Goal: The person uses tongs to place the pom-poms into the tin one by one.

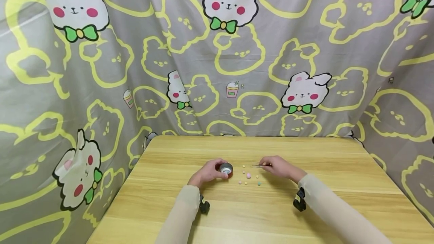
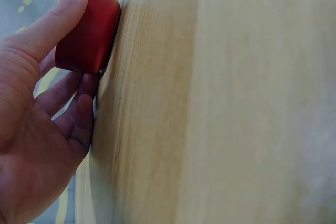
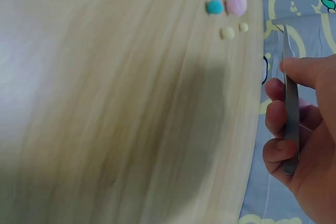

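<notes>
My left hand (image 1: pixel 211 170) grips a small round tin (image 1: pixel 226 169), red outside and silvery inside, with thumb and fingers on its sides. The left wrist view shows the tin's red wall (image 2: pixel 92 32) standing on the table. In my right hand (image 1: pixel 279 166) is a pair of metal tweezers (image 3: pixel 291 114), pinched between thumb and fingers, tips pointing left toward the tin. Between the hands lie several small pom-poms: a larger pink one (image 1: pixel 248 176), a teal one (image 1: pixel 259 183), and tiny yellow (image 1: pixel 243 166) and pink ones. Nothing shows between the tweezer tips.
The wooden table (image 1: pixel 237 214) carries all of this. A grey patterned curtain (image 1: pixel 196 59) hangs behind the table and along both sides. Dark wrist cameras sit on the left cuff (image 1: pixel 204 205) and the right cuff (image 1: pixel 300 200).
</notes>
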A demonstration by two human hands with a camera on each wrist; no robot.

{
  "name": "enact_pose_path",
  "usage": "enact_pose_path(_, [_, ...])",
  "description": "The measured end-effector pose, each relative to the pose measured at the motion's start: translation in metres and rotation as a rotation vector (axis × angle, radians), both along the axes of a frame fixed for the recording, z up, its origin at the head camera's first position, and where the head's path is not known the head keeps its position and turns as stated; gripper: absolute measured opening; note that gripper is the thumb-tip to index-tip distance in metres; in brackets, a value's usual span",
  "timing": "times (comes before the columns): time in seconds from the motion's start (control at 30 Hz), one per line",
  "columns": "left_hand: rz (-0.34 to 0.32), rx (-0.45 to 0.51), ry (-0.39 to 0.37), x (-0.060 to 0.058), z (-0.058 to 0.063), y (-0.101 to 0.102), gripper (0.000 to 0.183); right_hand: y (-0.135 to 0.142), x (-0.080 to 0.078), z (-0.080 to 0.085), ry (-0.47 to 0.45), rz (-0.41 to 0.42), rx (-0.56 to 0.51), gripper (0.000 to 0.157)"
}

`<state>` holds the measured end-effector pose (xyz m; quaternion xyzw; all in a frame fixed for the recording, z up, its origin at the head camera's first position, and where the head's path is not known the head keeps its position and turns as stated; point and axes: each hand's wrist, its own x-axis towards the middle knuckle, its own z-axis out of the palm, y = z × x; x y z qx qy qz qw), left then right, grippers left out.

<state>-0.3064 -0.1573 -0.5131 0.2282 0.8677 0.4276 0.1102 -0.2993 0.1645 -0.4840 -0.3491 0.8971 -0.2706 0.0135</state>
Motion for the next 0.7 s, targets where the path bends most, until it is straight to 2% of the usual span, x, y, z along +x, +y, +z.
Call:
enact_pose_path(0.53, [0.005,0.007,-0.013,0.0,-0.001,0.0,0.049,0.018,0.009,-0.017,0.045,0.023,0.05,0.012])
enact_pose_path(0.7, [0.005,0.013,-0.013,0.0,0.0,0.0,0.048,0.02,0.011,-0.019,0.016,-0.001,0.072,0.012])
